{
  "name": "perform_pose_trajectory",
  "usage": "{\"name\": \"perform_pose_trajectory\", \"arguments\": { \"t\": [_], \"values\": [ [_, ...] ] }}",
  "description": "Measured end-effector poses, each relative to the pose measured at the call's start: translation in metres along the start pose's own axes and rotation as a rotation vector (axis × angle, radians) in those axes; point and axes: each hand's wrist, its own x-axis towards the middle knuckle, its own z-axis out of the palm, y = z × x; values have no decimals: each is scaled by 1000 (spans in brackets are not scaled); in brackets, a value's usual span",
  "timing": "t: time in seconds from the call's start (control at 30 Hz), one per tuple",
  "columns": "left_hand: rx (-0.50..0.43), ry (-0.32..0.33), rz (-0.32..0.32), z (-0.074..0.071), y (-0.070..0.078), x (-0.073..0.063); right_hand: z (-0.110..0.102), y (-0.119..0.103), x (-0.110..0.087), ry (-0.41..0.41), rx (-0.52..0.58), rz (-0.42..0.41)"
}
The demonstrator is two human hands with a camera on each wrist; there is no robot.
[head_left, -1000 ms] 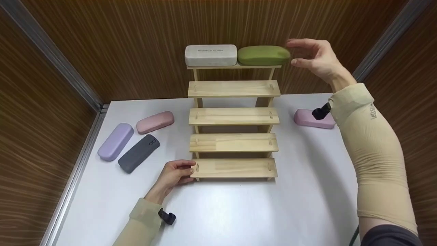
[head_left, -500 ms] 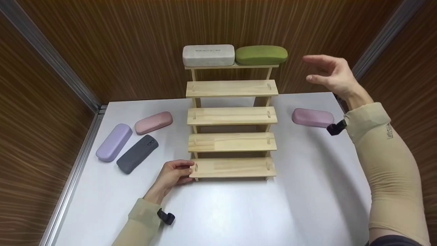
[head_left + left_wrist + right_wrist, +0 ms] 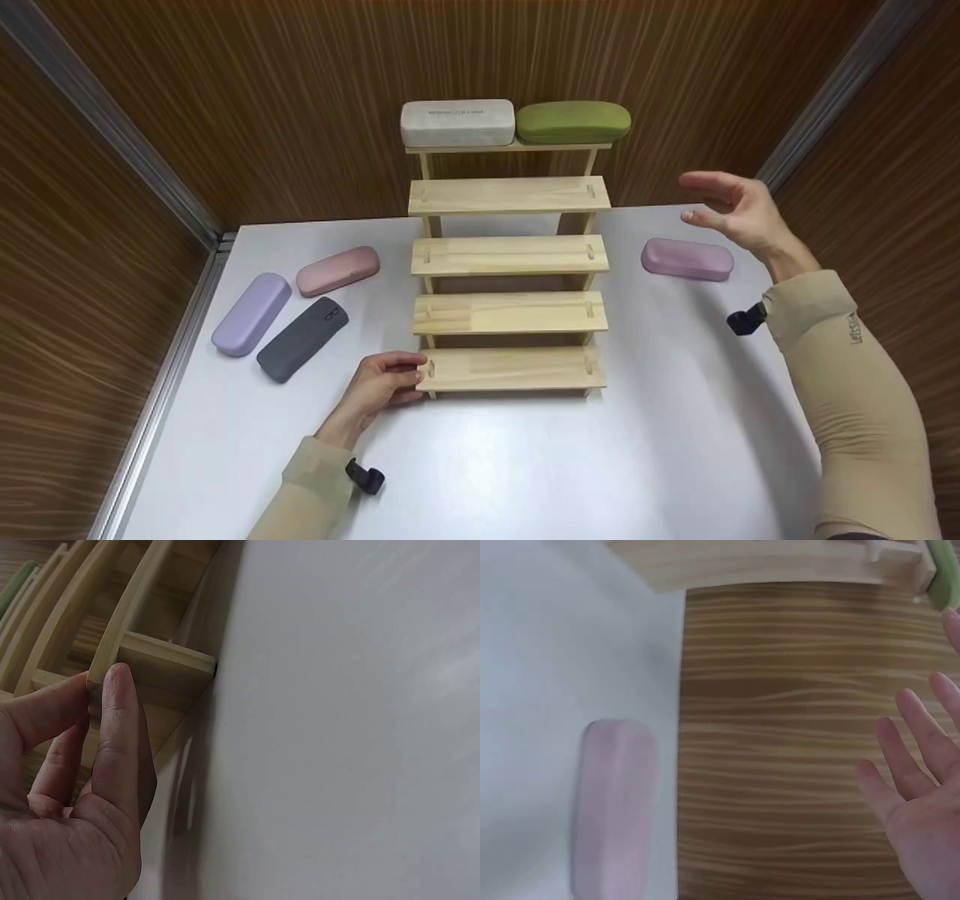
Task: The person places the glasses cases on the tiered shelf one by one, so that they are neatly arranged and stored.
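My left hand point(image 3: 381, 384) pinches the left end of the lowest board of a wooden stepped display shelf point(image 3: 510, 369). In the left wrist view, a fingertip point(image 3: 118, 690) lies against that board's end. My right hand point(image 3: 742, 214) is in the air right of the shelf, fingers apart and holding nothing. Just below it in the head view, a mauve-pink glasses case point(image 3: 687, 259) lies on the table. On the top board stand a white glasses case point(image 3: 457, 124) with small lettering and, beside it, a green glasses case point(image 3: 574, 122). The four lower boards are bare.
Left of the shelf, a pink glasses case point(image 3: 338, 271), a lilac glasses case point(image 3: 251, 314) and a dark grey glasses case point(image 3: 303, 340) lie on the white table point(image 3: 480, 465). Brown wood-patterned panels point(image 3: 300, 112) close in the back and sides.
My right hand has moved away from the green case, first to the right and then down toward the mauve-pink case. My left hand stays at the lowest board.
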Motion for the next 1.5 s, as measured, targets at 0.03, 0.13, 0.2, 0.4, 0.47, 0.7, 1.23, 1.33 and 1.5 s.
{"name": "perform_pose_trajectory", "arguments": {
  "t": [0.03,0.13,0.2,0.4,0.47,0.7,1.23,1.33,1.5],
  "values": [
    [3,0,0,0,0,0,0,4,-2,2,-3,8],
    [7,-3,0,-1,0,-1,-3,17,-8,5,-7,22],
    [9,-5,2,-1,-1,-1,-4,25,-13,3,-11,31],
    [7,-4,5,-1,-1,-1,-8,47,-29,12,-64,133],
    [5,-2,7,-1,-1,-2,-9,55,-32,8,-88,168],
    [-12,13,6,-2,-3,-3,-8,84,-37,-25,-160,272],
    [-9,-3,0,-3,-1,-1,-3,119,-25,-91,-297,420],
    [-9,-4,2,-2,-1,0,-2,119,-21,-119,-317,469],
    [-3,-11,5,-1,-1,2,-5,123,-19,-171,-375,512]
  ]
}}
